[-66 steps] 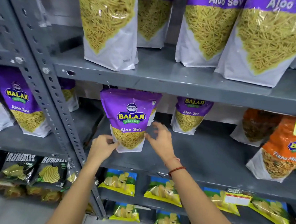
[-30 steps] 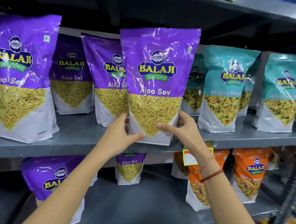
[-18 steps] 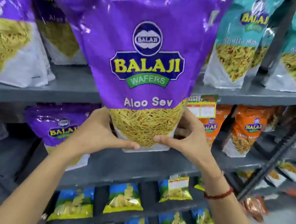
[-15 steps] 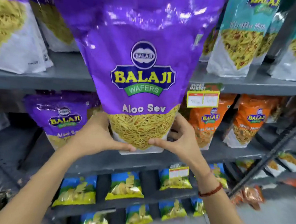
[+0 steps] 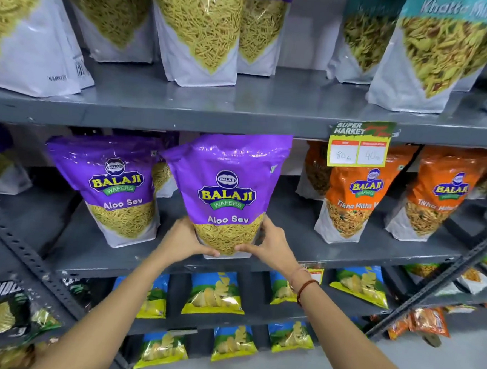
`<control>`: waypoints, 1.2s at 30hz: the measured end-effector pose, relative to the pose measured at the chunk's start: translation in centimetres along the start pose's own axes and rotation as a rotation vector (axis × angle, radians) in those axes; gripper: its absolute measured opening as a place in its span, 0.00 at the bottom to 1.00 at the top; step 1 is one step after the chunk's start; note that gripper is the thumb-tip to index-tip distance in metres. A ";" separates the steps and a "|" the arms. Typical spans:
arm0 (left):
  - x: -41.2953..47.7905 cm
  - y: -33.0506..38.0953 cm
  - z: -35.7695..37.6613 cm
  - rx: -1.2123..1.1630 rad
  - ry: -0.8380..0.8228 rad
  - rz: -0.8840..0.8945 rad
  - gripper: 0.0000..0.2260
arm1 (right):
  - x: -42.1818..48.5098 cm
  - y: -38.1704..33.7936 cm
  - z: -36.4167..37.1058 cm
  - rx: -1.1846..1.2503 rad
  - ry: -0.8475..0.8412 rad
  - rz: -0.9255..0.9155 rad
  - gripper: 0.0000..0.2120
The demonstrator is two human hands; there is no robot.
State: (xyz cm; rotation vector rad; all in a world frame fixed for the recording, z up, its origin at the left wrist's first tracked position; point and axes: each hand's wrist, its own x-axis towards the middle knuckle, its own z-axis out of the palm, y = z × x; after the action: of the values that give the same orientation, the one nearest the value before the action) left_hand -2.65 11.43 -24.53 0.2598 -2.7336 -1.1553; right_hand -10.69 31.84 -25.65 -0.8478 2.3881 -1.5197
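Got both hands, left hand [image 5: 183, 242] and right hand [image 5: 272, 247], wrapped round base of purple Aloo Sev pouch [image 5: 227, 189], upright on middle shelf [image 5: 346, 254]; twin pouch [image 5: 116, 188] just left of my grip.

Open shelf [image 5: 297, 222] between centre pouch [image 5: 226, 183] and orange pouch [image 5: 349, 203]; purple pouch [image 5: 116, 188] close left.

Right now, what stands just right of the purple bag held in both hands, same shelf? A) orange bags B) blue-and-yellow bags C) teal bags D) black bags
A: an orange bag stands right of the purple bag that the left hand and right hand grip at its base, over the same grey shelf.
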 end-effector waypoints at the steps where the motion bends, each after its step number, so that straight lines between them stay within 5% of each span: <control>1: 0.7 -0.3 0.3 -0.004 0.018 -0.010 0.29 | 0.8 0.4 0.0 -0.007 -0.002 0.008 0.34; 16: 5.2 -2.2 3.3 -0.029 0.052 -0.204 0.27 | 5.0 4.8 0.3 -0.057 0.021 0.209 0.36; 20: 3.3 0.7 1.1 -0.096 0.181 -0.196 0.27 | 3.4 1.6 0.2 -0.093 0.336 0.076 0.30; 25: -1.3 8.7 -5.4 -0.362 0.180 0.101 0.14 | -0.4 -8.0 -0.9 -0.033 0.677 -0.289 0.13; 30: -3.0 16.4 -12.5 -0.558 0.378 0.398 0.09 | -0.6 -19.1 -4.7 0.135 0.714 -0.657 0.11; 33: -0.6 17.8 -16.4 -0.515 0.562 0.472 0.06 | 2.4 -23.4 -7.4 0.211 0.651 -0.670 0.11; 36: 3.5 17.6 -19.1 -0.447 0.672 0.401 0.17 | 8.0 -25.2 -9.0 0.151 0.501 -0.561 0.24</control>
State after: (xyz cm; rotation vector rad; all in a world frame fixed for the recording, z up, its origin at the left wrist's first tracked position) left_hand -3.66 9.51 1.58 0.0223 -1.7941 -1.2324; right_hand -12.03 26.47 1.77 -1.3069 2.4183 -2.3307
